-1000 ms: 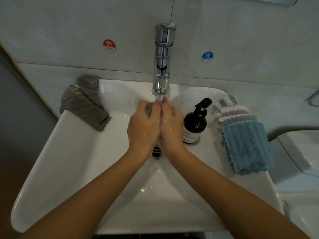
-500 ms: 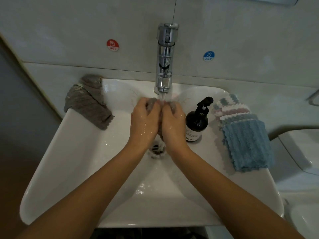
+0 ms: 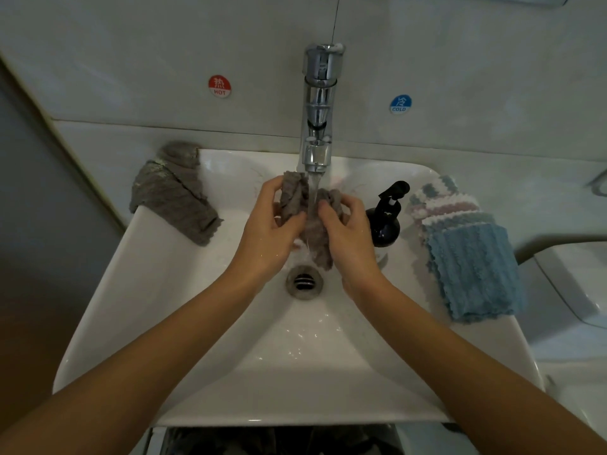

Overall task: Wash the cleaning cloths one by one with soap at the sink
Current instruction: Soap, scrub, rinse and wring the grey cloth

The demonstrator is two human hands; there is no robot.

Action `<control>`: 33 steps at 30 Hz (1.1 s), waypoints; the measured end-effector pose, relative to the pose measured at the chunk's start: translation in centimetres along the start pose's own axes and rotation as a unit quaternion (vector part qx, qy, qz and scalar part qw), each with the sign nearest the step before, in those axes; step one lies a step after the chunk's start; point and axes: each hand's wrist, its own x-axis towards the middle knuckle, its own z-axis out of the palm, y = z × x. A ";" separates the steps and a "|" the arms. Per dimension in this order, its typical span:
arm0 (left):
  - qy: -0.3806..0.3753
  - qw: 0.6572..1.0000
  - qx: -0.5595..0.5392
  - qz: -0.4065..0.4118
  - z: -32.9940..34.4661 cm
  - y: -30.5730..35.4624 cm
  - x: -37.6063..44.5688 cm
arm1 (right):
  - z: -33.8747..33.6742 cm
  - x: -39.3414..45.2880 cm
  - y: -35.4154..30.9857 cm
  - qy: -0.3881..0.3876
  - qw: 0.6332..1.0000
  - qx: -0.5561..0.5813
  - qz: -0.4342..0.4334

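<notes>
The hands have parted, spreading the grey cloth (image 3: 308, 215) under the tap's (image 3: 320, 106) stream; left hand (image 3: 269, 234) and right hand (image 3: 348, 234) each grip an end. One grey cloth (image 3: 174, 198) lies on the sink (image 3: 138, 290) rim; the stacked cloths (image 3: 473, 264) look unwashed. Suds are hard to make out.

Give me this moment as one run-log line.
step: rinse | left hand + right hand: gripping grey cloth under running tap | waiting: cloth pile on sink rim
</notes>
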 end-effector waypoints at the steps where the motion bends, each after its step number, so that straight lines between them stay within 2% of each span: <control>1: 0.005 1.000 -0.006 0.016 0.2 0.0 -0.1 | 0.2 0.0 0.2 0.001 1.000 -0.012 -0.018; 6: 0.001 0.998 -0.032 0.061 0.6 -0.1 -0.7 | 1.1 -0.5 0.3 -0.023 0.999 -0.007 -0.044; 11: 0.009 0.995 0.057 0.087 0.6 -0.8 -0.2 | 0.8 -0.4 0.5 -0.011 0.997 -0.016 -0.070; 17: 0.083 0.992 0.087 0.048 1.5 -1.5 0.3 | 1.9 -0.8 0.9 0.025 0.997 0.014 -0.065; 22: 0.072 0.997 0.030 -0.015 3.6 -0.8 -1.0 | 2.1 -0.6 0.3 0.053 0.996 0.074 -0.021; 27: 0.130 0.990 0.055 -0.005 3.6 -0.9 -0.8 | 2.4 -0.6 0.5 0.059 0.997 0.044 0.003; 33: 0.147 0.983 0.106 -0.014 3.5 -1.5 -0.2 | 2.5 -0.6 0.6 0.078 0.996 0.030 -0.021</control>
